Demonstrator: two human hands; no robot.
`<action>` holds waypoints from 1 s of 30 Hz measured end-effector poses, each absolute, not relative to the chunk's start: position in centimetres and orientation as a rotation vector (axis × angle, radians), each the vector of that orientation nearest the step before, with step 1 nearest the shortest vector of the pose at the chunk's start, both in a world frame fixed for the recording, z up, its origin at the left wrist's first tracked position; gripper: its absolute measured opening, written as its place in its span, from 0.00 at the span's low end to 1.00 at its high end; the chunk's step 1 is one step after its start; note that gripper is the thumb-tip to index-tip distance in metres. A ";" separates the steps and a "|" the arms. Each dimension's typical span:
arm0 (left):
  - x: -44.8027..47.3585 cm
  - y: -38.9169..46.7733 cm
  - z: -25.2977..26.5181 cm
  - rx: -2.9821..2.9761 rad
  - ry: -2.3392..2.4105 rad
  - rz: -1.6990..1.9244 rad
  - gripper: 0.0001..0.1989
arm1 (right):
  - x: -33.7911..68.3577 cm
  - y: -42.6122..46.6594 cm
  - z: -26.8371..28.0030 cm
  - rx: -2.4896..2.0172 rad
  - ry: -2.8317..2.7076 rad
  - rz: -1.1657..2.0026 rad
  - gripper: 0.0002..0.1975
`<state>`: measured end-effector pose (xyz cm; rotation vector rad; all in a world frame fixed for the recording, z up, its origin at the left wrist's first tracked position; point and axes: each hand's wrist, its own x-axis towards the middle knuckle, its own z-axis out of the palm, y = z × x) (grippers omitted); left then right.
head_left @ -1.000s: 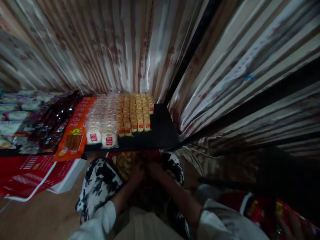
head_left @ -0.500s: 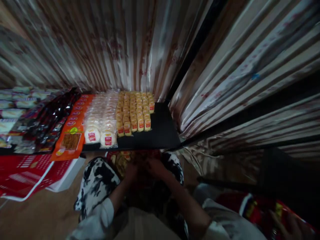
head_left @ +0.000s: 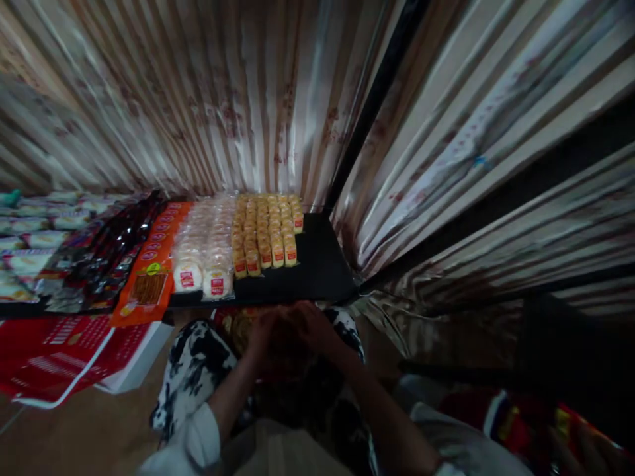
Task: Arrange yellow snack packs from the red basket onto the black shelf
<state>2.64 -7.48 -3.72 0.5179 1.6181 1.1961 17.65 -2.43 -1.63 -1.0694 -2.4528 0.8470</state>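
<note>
Below the front edge of the black shelf, my left hand (head_left: 262,330) and my right hand (head_left: 317,329) are close together over my lap. Both look curled round dim brownish things between them, which are too dark to name. A red package with gold-coloured contents (head_left: 241,329) lies between my knees, just left of my left hand. Above the hands, yellow wrapped snacks (head_left: 265,238) stand in rows on the shelf (head_left: 317,264). To their left come rows of round white wrapped crackers (head_left: 217,284) and an orange snack bag (head_left: 151,277).
Dark shiny packets (head_left: 106,244) and white packets (head_left: 34,241) fill the shelf's left part. Beneath it sits a red shopping basket (head_left: 59,350) with a white handle. A striped curtain (head_left: 238,99) hangs behind. Another person's hand (head_left: 575,449) is at lower right beside red packaging.
My hands have risen slightly toward the shelf edge, still close together. The view has shifted a little, so the shelf sits lower. The rows of snacks look the same.
</note>
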 end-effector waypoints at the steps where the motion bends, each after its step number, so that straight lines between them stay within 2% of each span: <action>1: 2.7 -7.4 -3.4 0.482 1.591 1.212 0.09 | 17.7 -2.3 -1.5 -1.049 -2.436 0.832 0.22; 5: 3.1 -7.1 -2.3 0.290 1.457 1.306 0.12 | 17.9 -1.9 -0.7 -0.984 -2.364 0.767 0.21; 11: 3.4 -6.7 -0.1 0.259 1.383 1.368 0.29 | 18.2 -1.2 0.2 -0.967 -2.232 0.768 0.21; 13: 3.4 -6.7 0.5 0.331 1.379 1.352 0.32 | 18.4 -1.0 0.3 -0.990 -2.188 0.813 0.21; 16: 3.3 -6.8 1.0 0.369 1.357 1.307 0.28 | 18.6 -0.8 0.5 -1.050 -2.133 0.905 0.21; 20: 3.1 -6.7 1.2 0.376 1.299 1.298 0.20 | 19.2 -0.6 0.8 -1.092 -2.014 1.117 0.15; 25: 2.9 -6.3 1.4 0.533 1.266 1.160 0.19 | 20.2 -0.3 0.9 -1.075 -1.721 1.387 0.14; 30: 3.2 -5.5 1.4 0.778 1.454 1.072 0.18 | 20.8 0.2 1.5 -1.241 -1.606 1.366 0.15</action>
